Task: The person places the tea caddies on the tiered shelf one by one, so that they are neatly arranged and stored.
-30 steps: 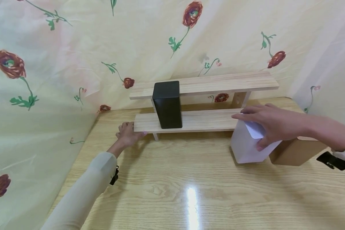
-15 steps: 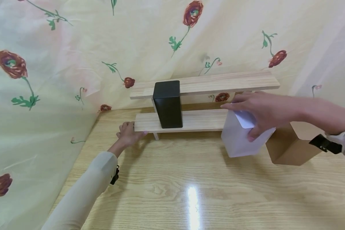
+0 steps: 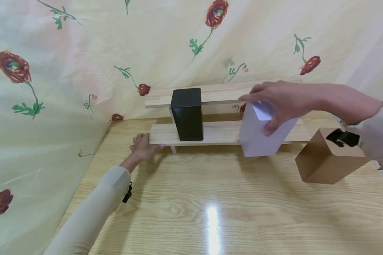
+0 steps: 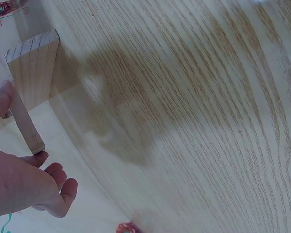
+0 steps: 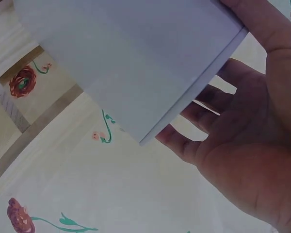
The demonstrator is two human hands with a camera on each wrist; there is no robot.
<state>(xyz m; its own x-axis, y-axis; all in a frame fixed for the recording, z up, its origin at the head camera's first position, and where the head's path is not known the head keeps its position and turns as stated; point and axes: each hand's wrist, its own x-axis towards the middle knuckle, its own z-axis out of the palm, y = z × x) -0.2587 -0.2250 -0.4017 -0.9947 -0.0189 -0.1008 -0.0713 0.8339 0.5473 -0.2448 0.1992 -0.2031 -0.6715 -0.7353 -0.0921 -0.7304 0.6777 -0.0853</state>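
My right hand [image 3: 282,97] holds a tall white box [image 3: 258,138] by its top, thumb on the near side and fingers over the far side. The white box is raised in front of the two-tier wooden shelf [image 3: 221,131], overlapping its lower board in the head view. At the lower board's left end, my left hand [image 3: 143,147] grips the wood, with the thumb [image 4: 4,97] on one face and the fingers at the end. In the right wrist view, the fingers [image 5: 177,141] lie along the white box's edge. A black box [image 3: 191,122] stands upright on the lower board, left of centre.
A brown cardboard box [image 3: 322,163] stands on the wood-grain table [image 3: 178,212] to the right, under my right wrist. The shelf's upper board [image 3: 223,92] runs behind the black box. A flowered cloth [image 3: 166,42] hangs behind and along the left side.
My right hand has carried the white box up and to the left, from beside the brown box to the front of the shelf. My left hand has stayed on the board's end.
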